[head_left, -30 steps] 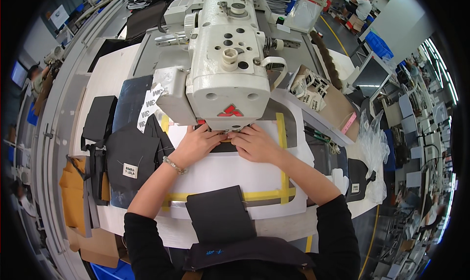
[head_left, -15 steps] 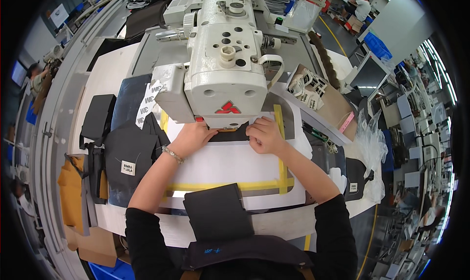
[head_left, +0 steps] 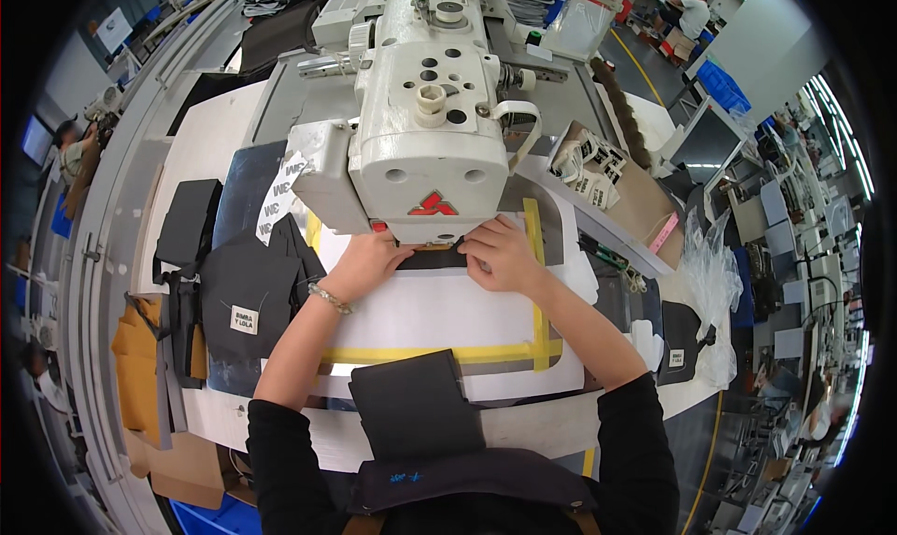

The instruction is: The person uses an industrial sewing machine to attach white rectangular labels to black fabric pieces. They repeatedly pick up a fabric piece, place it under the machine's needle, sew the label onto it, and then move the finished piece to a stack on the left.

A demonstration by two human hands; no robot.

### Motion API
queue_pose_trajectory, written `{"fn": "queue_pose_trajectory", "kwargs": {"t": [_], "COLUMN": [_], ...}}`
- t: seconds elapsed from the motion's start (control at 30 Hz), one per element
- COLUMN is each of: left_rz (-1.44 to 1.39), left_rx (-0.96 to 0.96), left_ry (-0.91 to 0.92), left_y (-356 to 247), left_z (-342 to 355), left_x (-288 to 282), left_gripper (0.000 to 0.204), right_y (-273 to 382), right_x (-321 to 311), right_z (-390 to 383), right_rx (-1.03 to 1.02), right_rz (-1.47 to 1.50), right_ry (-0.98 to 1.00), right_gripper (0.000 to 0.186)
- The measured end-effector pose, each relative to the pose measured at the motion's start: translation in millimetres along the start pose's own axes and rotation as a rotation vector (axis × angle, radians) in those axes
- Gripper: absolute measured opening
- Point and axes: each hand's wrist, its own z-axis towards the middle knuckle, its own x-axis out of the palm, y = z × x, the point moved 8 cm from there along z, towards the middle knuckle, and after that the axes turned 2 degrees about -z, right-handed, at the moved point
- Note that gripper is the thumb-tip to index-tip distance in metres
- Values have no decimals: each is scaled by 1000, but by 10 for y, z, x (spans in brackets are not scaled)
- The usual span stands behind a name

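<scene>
Fabric lies mid-frame, its visible stretch running crosswise between left hand and right hand, equally near, fingertips at either end, whether pinching I cannot tell.

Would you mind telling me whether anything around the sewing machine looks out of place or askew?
Mildly untidy: the crumpled clear plastic bunched at the right edge of the worktable looks like stray wrapping. I see no obvious spill or damage.
</scene>
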Motion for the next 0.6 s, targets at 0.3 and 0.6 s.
{"fn": "queue_pose_trajectory", "kwargs": {"t": [0.3,0.6], "left_rz": [16,216], "left_rx": [-92,163], "left_ry": [-26,55], "left_y": [6,-376], "left_z": [-193,-182], "left_x": [-337,-226], "left_gripper": [27,35], "right_y": [17,17], "right_x": [18,-215], "right_z": [-13,-223], "right_rx": [-13,28], "right_rz": [-29,-45], "right_ry": [9,286], "right_gripper": [14,14]}}
